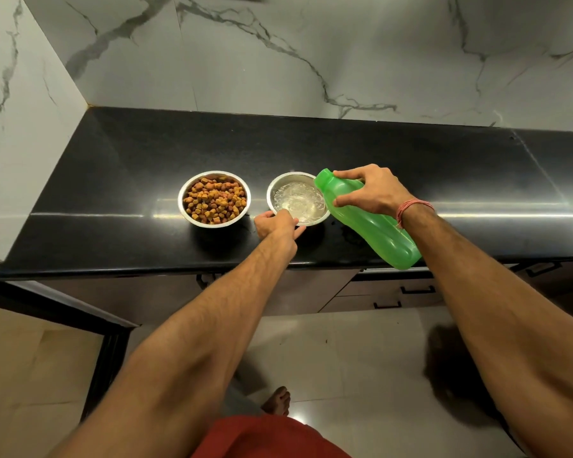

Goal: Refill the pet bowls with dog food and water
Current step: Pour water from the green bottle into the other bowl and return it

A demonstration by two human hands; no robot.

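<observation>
Two steel bowls stand side by side on the black counter (113, 180). The left bowl (214, 199) is full of brown and orange dog food. The right bowl (297, 198) holds rippling water. My right hand (372, 191) grips a green plastic bottle (374, 226), tipped with its mouth over the right bowl's rim. My left hand (276, 223) pinches the near rim of the water bowl.
A marble wall rises behind the counter and on the left. Below the counter's front edge are drawers with black handles (417, 289). Water drops lie on the counter near the bottle. My bare foot (277, 399) is on the tiled floor.
</observation>
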